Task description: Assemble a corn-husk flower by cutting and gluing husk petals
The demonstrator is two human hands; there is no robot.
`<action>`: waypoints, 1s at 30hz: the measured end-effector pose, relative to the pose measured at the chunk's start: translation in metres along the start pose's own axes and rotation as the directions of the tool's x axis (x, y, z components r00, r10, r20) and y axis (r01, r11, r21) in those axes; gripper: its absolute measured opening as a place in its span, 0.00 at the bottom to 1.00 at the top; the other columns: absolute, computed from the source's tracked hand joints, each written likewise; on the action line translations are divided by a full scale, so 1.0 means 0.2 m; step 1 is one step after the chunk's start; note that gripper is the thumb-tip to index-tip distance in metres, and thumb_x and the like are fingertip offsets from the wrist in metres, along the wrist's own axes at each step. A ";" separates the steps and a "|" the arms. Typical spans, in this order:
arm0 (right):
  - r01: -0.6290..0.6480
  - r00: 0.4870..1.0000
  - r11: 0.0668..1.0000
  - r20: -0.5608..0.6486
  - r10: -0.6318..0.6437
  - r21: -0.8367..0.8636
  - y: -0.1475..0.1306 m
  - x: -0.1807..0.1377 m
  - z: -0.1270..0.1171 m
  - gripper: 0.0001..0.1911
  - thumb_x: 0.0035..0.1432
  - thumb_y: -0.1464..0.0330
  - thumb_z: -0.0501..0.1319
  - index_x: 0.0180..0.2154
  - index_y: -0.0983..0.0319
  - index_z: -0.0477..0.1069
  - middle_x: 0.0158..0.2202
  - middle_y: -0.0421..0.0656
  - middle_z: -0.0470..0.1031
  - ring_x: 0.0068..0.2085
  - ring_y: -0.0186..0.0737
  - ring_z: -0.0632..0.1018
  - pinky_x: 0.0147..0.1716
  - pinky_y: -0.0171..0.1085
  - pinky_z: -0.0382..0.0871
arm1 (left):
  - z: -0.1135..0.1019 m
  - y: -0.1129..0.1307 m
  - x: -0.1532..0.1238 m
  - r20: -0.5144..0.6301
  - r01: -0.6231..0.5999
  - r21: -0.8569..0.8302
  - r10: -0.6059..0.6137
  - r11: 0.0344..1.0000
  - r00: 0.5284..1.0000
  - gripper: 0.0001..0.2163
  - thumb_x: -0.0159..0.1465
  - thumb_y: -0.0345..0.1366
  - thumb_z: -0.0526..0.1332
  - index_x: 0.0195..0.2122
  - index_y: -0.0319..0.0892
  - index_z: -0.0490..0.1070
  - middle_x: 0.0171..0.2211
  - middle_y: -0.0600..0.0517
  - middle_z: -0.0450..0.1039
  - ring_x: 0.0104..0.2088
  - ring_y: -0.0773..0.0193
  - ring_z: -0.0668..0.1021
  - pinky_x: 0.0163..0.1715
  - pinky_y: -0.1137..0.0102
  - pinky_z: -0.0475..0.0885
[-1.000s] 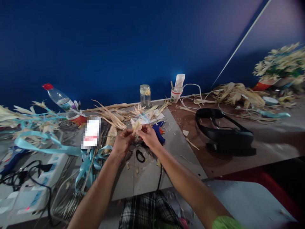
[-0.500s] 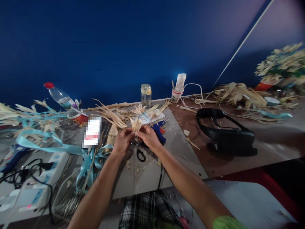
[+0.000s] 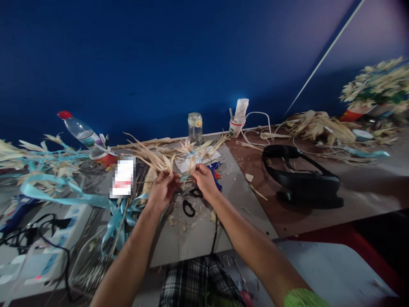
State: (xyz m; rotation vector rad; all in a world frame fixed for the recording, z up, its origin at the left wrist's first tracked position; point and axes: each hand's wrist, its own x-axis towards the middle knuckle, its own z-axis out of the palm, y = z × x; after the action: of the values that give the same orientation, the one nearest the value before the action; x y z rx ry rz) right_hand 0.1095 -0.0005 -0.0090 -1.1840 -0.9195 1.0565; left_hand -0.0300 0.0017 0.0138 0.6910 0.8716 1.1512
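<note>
My left hand (image 3: pixel 164 189) is closed on a small pale bunch of corn husk petals (image 3: pixel 169 163), which points up from the fingertips. A short distance to its right, my right hand (image 3: pixel 205 181) pinches a single strip of corn husk (image 3: pixel 192 164). Just beyond the right fingers lies a blue glue gun (image 3: pixel 216 174), partly covered by that hand. Black-handled scissors (image 3: pixel 188 209) rest on the grey board (image 3: pixel 204 238) below my hands, their blades hard to make out. Behind my hands, a husk flower (image 3: pixel 188 147) lies near some white paper (image 3: pixel 182 165).
Dry husks (image 3: pixel 143 151) are strewn across the back. A clear jar (image 3: pixel 195 128) and a paper cup (image 3: pixel 237 127) stand near the wall. A black headset (image 3: pixel 302 181) lies to the right. On the left are a phone (image 3: pixel 123 177), blue ribbon (image 3: pixel 119 221) and a power strip (image 3: pixel 60 251).
My hands have moved apart. The husk pieces that were together between them are now separate, the petals in my left hand and a strip in my right.
</note>
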 end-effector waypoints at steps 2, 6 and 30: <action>-0.007 1.000 1.000 0.030 0.007 -0.013 -0.01 -0.01 0.00 0.04 0.43 0.69 0.54 0.25 0.62 0.65 0.16 0.32 0.60 0.18 0.27 0.60 0.18 0.28 0.52 | -0.01 0.01 0.01 0.060 0.027 -0.060 -0.023 0.998 0.998 0.12 0.47 0.32 0.67 0.30 0.39 0.65 0.23 0.57 0.66 0.19 0.77 0.65 0.19 0.78 0.62; -0.010 0.994 1.000 0.112 0.011 -0.009 -0.03 -0.04 0.04 0.07 0.43 0.67 0.57 0.28 0.62 0.65 0.18 0.33 0.63 0.18 0.28 0.62 0.18 0.29 0.54 | -0.02 0.02 0.01 0.083 0.059 -0.065 -0.053 0.996 0.995 0.13 0.47 0.33 0.68 0.33 0.37 0.68 0.16 0.62 0.54 0.15 0.78 0.57 0.14 0.79 0.54; 0.448 0.846 0.412 0.526 0.094 -0.793 -0.10 -0.10 -0.06 0.13 0.52 0.61 0.58 0.37 0.61 0.73 0.35 0.47 0.76 0.37 0.43 0.75 0.35 0.36 0.63 | -0.04 0.05 0.04 -0.154 -0.220 0.151 0.242 0.964 0.958 0.14 0.47 0.39 0.67 0.27 0.41 0.62 0.19 0.59 0.64 0.14 0.78 0.57 0.16 0.77 0.51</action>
State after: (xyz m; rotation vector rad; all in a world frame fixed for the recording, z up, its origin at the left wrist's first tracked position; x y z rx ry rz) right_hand 0.1187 -0.0245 0.0092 -1.6320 -2.2036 0.6225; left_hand -0.0400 0.0117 0.0173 0.8278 1.0396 1.3872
